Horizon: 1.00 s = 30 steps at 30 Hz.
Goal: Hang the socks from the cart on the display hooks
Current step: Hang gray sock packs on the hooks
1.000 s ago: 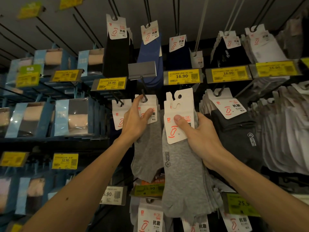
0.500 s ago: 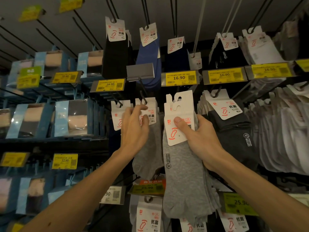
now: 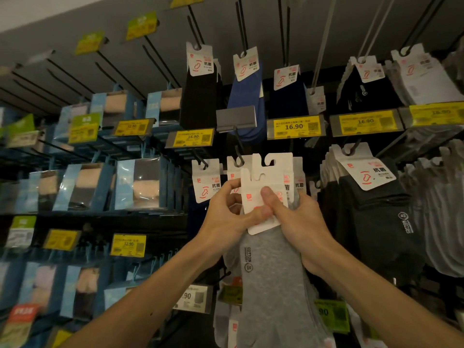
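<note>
I hold a bundle of grey socks [image 3: 273, 280] with white card headers [image 3: 266, 177] in front of the display. My right hand [image 3: 298, 222] grips the bundle at the cards, thumb pressed on the front card. My left hand [image 3: 226, 217] pinches the front card's lower left edge. Just above and left of the cards is a black display hook [image 3: 238, 159] under a blank grey label holder [image 3: 236, 119]. Grey socks hanging on that hook are mostly hidden behind the bundle and my hands.
Black, blue and navy socks [image 3: 247, 96] hang on upper hooks. Dark grey socks [image 3: 376, 214] and white ones [image 3: 439, 222] hang to the right. Blue boxed packs [image 3: 135, 184] fill hooks on the left. Yellow price tags [image 3: 295, 126] stick out along the rows.
My left hand left the hanging socks and came across to pinch the front card of the bundle. The bundle shifted left, toward the hook.
</note>
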Each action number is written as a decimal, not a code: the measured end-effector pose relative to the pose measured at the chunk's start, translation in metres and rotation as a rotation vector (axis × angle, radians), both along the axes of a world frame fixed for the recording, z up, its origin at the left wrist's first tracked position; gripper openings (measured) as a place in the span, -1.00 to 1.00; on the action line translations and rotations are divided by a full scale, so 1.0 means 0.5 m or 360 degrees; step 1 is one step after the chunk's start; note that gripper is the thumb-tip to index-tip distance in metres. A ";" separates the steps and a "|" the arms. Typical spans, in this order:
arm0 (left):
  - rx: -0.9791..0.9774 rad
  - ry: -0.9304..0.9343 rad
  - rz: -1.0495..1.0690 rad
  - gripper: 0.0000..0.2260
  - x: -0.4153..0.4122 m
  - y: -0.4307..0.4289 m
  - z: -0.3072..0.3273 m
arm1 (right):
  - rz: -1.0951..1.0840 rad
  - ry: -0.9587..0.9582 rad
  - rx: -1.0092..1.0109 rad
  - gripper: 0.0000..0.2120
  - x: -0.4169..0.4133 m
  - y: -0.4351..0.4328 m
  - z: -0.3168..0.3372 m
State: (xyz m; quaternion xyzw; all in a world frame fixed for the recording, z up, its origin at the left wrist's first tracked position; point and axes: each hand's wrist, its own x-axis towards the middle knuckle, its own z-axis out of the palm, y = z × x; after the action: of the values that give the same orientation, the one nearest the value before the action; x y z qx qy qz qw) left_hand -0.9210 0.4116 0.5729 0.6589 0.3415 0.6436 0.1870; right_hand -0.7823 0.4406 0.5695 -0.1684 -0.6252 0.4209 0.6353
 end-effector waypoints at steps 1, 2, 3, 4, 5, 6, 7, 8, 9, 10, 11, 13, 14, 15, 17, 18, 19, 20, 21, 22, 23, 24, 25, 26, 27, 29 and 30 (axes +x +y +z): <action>0.0001 0.0004 0.0006 -0.45 -0.006 0.002 -0.002 | 0.0001 0.0002 -0.0023 -0.74 -0.002 0.001 0.000; -0.0005 0.0004 0.0012 -0.48 -0.010 0.005 -0.005 | -0.0001 0.0006 -0.0056 -0.74 -0.003 0.004 -0.002; -0.0016 -0.0001 0.0012 -0.49 -0.014 0.008 -0.008 | -0.0001 0.0012 -0.0090 -0.74 -0.002 0.006 -0.003; -0.0033 -0.0010 0.0009 -0.49 -0.017 0.010 -0.009 | -0.0010 0.0014 -0.0106 -0.74 -0.002 0.010 -0.003; -0.0045 -0.0023 0.0002 -0.50 -0.019 0.012 -0.011 | -0.0038 0.0016 -0.0108 -0.75 -0.001 0.013 -0.003; -0.0046 -0.0045 -0.0004 -0.52 -0.022 0.015 -0.011 | -0.0089 0.0023 -0.0097 -0.76 0.000 0.016 -0.003; -0.0039 -0.0076 -0.0006 -0.55 -0.024 0.017 -0.009 | -0.0146 0.0033 -0.0088 -0.77 0.000 0.018 -0.003; -0.0032 -0.0117 -0.0005 -0.57 -0.026 0.017 -0.007 | -0.0212 0.0046 -0.0074 -0.76 0.002 0.020 -0.003; -0.0028 -0.0146 -0.0004 -0.57 -0.029 0.020 -0.002 | -0.0280 0.0059 -0.0045 -0.76 0.005 0.022 0.000; -0.0038 -0.0169 -0.0001 -0.57 -0.031 0.023 0.002 | -0.0344 0.0063 -0.0007 -0.76 0.008 0.024 0.001; -0.0050 -0.0184 0.0004 -0.56 -0.035 0.028 0.009 | -0.0396 0.0065 0.0036 -0.78 0.012 0.025 0.004; -0.0058 -0.0204 0.0046 -0.51 -0.040 0.038 0.021 | -0.0462 0.0048 0.0096 -0.80 0.019 0.026 0.007; -0.0043 -0.0200 0.0082 -0.47 -0.042 0.043 0.028 | -0.0482 0.0040 0.0120 -0.80 0.022 0.028 0.009; -0.0024 -0.0190 0.0119 -0.43 -0.044 0.048 0.032 | -0.0496 0.0032 0.0135 -0.80 0.023 0.028 0.007; 0.0049 -0.0164 0.0171 -0.35 -0.045 0.057 0.047 | -0.0519 0.0031 0.0155 -0.83 0.026 0.030 0.008; 0.0098 -0.0148 0.0196 -0.32 -0.046 0.060 0.054 | -0.0524 0.0031 0.0154 -0.83 0.025 0.031 0.008; 0.0155 -0.0125 0.0220 -0.30 -0.048 0.066 0.063 | -0.0530 0.0032 0.0155 -0.82 0.027 0.032 0.010; 0.0204 -0.0100 0.0236 -0.28 -0.051 0.070 0.069 | -0.0539 0.0030 0.0154 -0.82 0.028 0.033 0.009; 0.0245 -0.0075 0.0235 -0.28 -0.054 0.076 0.078 | -0.0554 0.0027 0.0159 -0.81 0.031 0.034 0.012; 0.0275 -0.0043 0.0232 -0.30 -0.056 0.080 0.083 | -0.0565 0.0018 0.0166 -0.82 0.033 0.035 0.013; 0.0299 0.0005 0.0245 -0.35 -0.059 0.085 0.087 | -0.0571 0.0009 0.0172 -0.83 0.034 0.036 0.014; 0.0325 0.0060 0.0275 -0.41 -0.060 0.089 0.089 | -0.0578 0.0001 0.0179 -0.85 0.037 0.037 0.015; 0.0354 0.0111 0.0320 -0.47 -0.061 0.093 0.090 | -0.0578 -0.0006 0.0186 -0.86 0.038 0.037 0.015; 0.0391 0.0149 0.0360 -0.52 -0.061 0.096 0.087 | -0.0581 -0.0011 0.0190 -0.87 0.040 0.038 0.014; 0.0428 0.0160 0.0380 -0.56 -0.061 0.099 0.085 | -0.0584 -0.0015 0.0193 -0.87 0.042 0.039 0.013; 0.0491 0.0147 0.0379 -0.60 -0.060 0.103 0.083 | -0.0596 -0.0020 0.0193 -0.86 0.044 0.042 0.011; 0.0513 0.0148 0.0386 -0.60 -0.059 0.102 0.086 | -0.0598 -0.0025 0.0192 -0.86 0.044 0.042 0.011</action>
State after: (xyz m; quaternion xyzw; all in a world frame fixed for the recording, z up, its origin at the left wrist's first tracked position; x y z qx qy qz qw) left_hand -0.9507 0.4628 0.6157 0.6634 0.3190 0.6767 -0.0156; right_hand -0.7603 0.4616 0.5748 -0.2470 -0.6117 0.2554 0.7068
